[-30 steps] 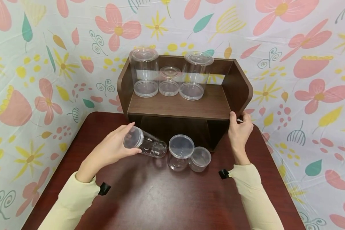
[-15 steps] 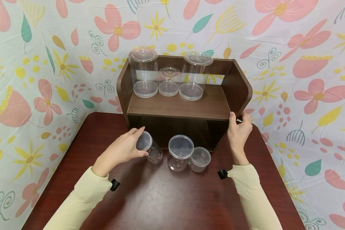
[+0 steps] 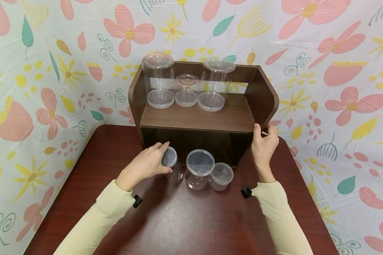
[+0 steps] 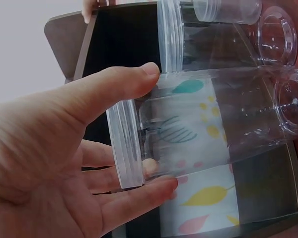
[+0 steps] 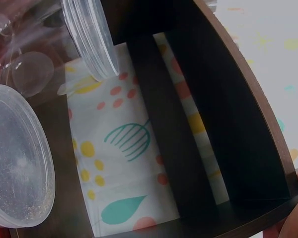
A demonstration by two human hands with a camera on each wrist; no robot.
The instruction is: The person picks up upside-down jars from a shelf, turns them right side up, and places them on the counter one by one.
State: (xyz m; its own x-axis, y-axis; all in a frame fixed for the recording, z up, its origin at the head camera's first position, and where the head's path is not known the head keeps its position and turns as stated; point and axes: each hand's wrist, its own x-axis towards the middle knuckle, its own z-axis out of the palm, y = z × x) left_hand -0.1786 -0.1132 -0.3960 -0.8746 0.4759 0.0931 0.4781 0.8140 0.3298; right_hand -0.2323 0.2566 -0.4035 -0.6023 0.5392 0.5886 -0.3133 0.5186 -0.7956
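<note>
My left hand (image 3: 146, 163) grips a tall clear jar (image 3: 176, 174) around its translucent lid. In the left wrist view, the thumb lies over one side of this jar (image 4: 188, 129) and the fingers on the other. To its right stand a lidded clear jar (image 3: 200, 162) and a small lidded tub (image 3: 221, 173), close together before the shelf's lower opening. My right hand (image 3: 264, 148) holds the right front edge of the brown wooden shelf (image 3: 198, 119), thumb in front. The right wrist view catches only part of that hand's fingers (image 5: 293, 218) at the corner.
Two tall clear jars (image 3: 160, 85) (image 3: 215, 85) and a shorter clear jar (image 3: 187, 90) between them stand on the upper shelf board. The dark red table (image 3: 178, 219) extends in front. Flower-patterned cloth (image 3: 67, 35) hangs behind and at both sides.
My left hand has moved right with the tall jar, turning it from strongly tilted to nearly upright beside the middle jar. The right hand has kept its hold on the shelf.
</note>
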